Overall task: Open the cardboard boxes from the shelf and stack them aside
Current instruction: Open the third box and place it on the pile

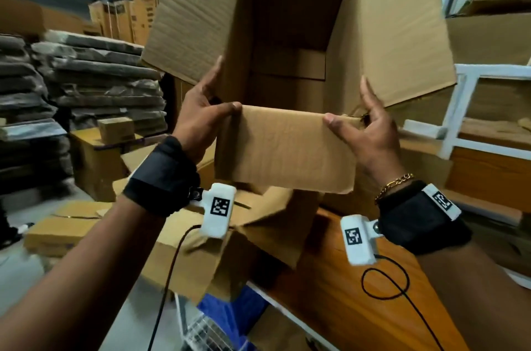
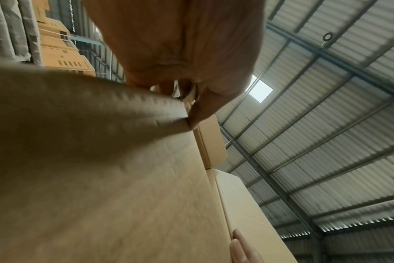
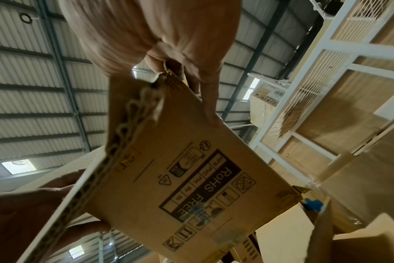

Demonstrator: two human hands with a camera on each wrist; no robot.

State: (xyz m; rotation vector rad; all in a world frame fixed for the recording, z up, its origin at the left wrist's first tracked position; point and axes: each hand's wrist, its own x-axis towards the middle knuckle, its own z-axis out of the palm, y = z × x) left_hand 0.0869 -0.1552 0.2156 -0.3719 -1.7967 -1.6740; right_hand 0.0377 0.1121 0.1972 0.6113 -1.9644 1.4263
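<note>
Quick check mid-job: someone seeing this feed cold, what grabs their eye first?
The big open cardboard box fills the head view, held up with its empty inside facing the camera. The left hand and right hand grip its near corners, thumbs on the near flap. More opened boxes lie below, at lower left.

Box mouth [image 1: 287,34] gapes free — splayed flaps [image 1: 396,26] wall both sides.

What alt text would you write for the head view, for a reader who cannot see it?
Two hands hold up an open, empty cardboard box by its near flap, the left hand and right hand each gripping a corner. Stacked cartons and a white shelf frame stand behind.
</note>
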